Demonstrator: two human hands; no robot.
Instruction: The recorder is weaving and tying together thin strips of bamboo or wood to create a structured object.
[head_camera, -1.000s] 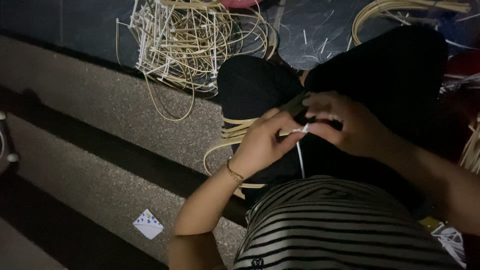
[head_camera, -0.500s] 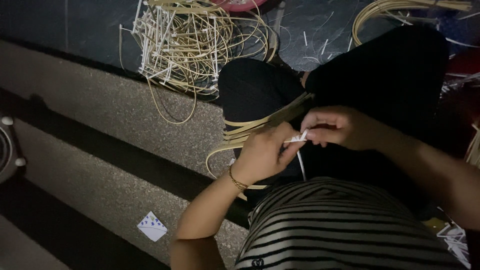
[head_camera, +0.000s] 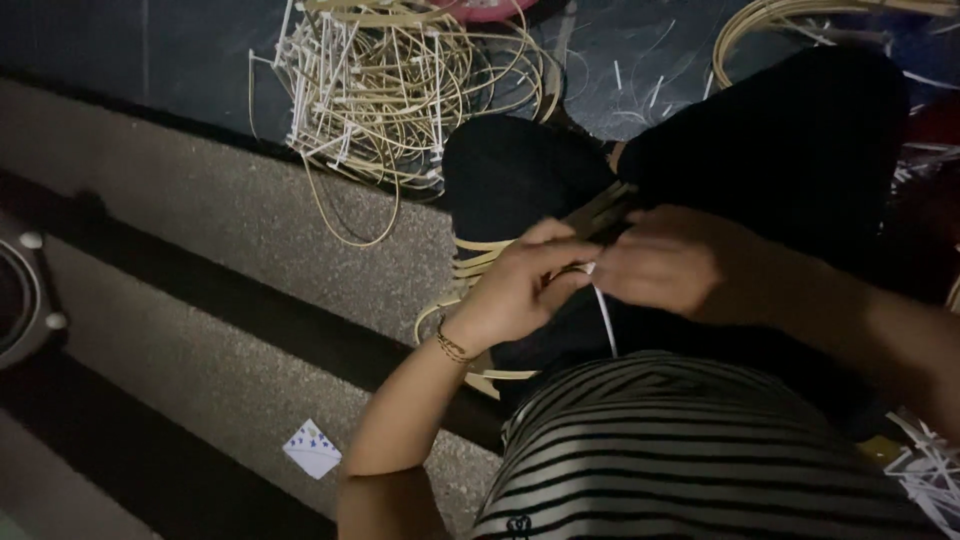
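Resting over the lap, the left hand (head_camera: 520, 290) and right hand (head_camera: 665, 265) met fingertip to fingertip, both pinched closed on a thin white strip (head_camera: 604, 312) that hung down from between them, with tan cane strips (head_camera: 470, 262) lying just beneath the left hand.

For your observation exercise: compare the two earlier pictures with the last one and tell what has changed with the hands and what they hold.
The right hand has moved left to meet the left hand, so the white strip between them is now mostly covered. Both hands still pinch it over the bent cane strips. The heap of cane frames and the paper scrap lie unchanged.
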